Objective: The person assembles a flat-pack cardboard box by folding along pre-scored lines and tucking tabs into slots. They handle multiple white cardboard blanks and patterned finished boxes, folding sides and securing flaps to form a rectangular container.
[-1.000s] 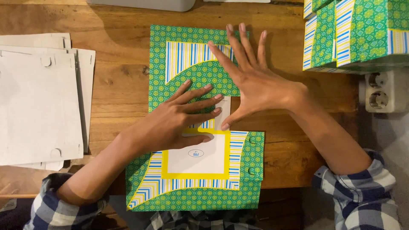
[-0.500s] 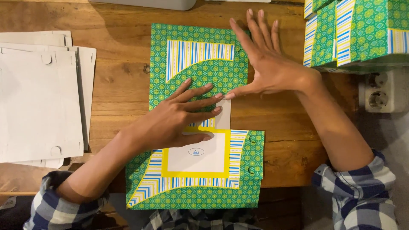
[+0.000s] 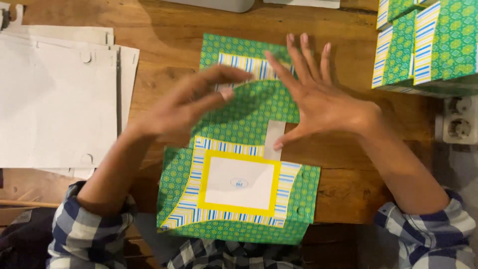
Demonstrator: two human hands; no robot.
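A big green paper sheet (image 3: 239, 149) with tiny yellow dots lies flat on the wooden surface (image 3: 164, 55). It has blue and yellow striped edges and a white box with a yellow frame (image 3: 240, 183). A small white strip (image 3: 274, 139) sits just above that box.

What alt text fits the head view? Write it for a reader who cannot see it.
Two bare hands spread over a flat green patterned card sheet on a wooden table; the right hand presses on it, and the blurred left hand hovers above. White card blanks lie to the left, and folded green boxes are stacked at upper right.
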